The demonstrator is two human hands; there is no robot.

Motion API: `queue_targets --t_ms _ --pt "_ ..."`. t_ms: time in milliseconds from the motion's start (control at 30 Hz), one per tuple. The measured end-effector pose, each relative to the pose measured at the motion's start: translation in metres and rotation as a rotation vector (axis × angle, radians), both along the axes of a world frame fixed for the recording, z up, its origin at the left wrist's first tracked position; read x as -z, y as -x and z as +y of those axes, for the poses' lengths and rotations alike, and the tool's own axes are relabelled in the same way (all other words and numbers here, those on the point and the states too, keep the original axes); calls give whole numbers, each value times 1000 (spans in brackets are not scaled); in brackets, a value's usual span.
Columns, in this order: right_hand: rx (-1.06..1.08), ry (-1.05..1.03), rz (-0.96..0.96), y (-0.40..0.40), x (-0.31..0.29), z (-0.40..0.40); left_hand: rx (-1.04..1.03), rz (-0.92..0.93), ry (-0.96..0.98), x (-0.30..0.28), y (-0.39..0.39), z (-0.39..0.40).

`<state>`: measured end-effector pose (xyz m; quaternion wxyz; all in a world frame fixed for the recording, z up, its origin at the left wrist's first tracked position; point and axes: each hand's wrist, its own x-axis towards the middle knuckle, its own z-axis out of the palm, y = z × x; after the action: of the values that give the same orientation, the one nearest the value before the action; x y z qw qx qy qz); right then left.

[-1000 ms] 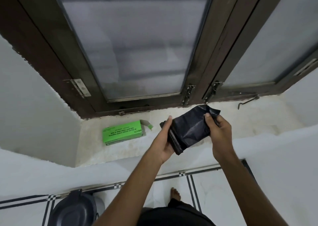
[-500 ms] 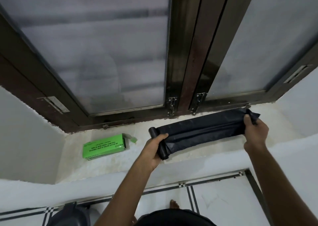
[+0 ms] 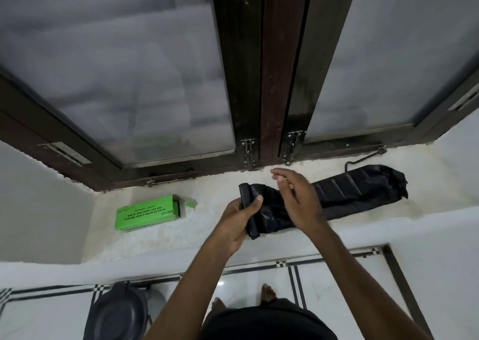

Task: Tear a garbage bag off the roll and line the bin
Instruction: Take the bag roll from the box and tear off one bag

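A black garbage bag roll [image 3: 250, 210] is gripped in my left hand [image 3: 239, 218] above the window sill. From it an unrolled strip of black bag [image 3: 363, 192] lies flat along the sill, its ragged free end at the right. My right hand [image 3: 295, 199] hovers over the strip close to the roll, fingers spread, holding nothing. The dark grey bin [image 3: 118, 313] with its lid stands on the floor at the lower left, under the sill.
A green bag box [image 3: 147, 212] lies open on the pale stone sill [image 3: 207, 233], left of the roll. Dark wooden window frames [image 3: 259, 80] with latches rise right behind the sill. White tiled floor and my bare feet are below.
My right hand has let go of the strip's far end and come back left to hover near the roll. The unrolled strip now rests on the sill.
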<state>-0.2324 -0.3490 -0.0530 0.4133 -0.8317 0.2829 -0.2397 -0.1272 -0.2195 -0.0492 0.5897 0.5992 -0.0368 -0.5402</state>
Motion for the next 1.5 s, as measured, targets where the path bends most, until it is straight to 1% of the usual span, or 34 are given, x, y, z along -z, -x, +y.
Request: queue_targets --t_ms 67,133,267,333,400,533,667,767,833,900,1033,1100,1167,1267,1400,1500 --pt "-76 -113 43 -11 2 0 11 4 2 -3 2 1" --pt "-128 -106 95 -16 7 -4 16 19 4 -5 1 3" --pt "-110 35 124 -10 13 -16 -29 63 -16 -6 -7 10" --pt "-110 159 192 -5 13 -24 -63 122 -19 -4 -8 11" --pt "-116 232 251 0 11 -32 -99 177 -18 -4 -9 12" --pt "-60 304 274 12 1 -50 -172 279 85 -7 -15 15" --pt "-31 365 323 15 -10 -63 -134 317 110 -12 -17 13" --pt "-28 312 364 14 -18 -66 -78 206 54 -10 -17 12" --pt "-148 272 408 10 -23 -62 -83 113 24 -6 -17 11" --pt "-258 190 414 4 -29 -54 -80 48 8 -6 -17 11" --pt "-372 -31 380 -15 -36 -34 -25 -52 14 -9 -18 11" --pt "-439 -93 371 -24 -35 -25 -11 -93 26 -9 -18 12" --pt "-412 -83 340 -31 -30 -18 -15 -138 29 -9 -20 13" --pt "-285 -73 323 -35 -21 -9 -18 -191 20 -10 -21 13" --pt "-184 130 398 -38 -12 2 -40 -178 18 -11 -19 12" --pt "-139 266 395 -41 -13 5 -55 -115 52 -12 -20 13"
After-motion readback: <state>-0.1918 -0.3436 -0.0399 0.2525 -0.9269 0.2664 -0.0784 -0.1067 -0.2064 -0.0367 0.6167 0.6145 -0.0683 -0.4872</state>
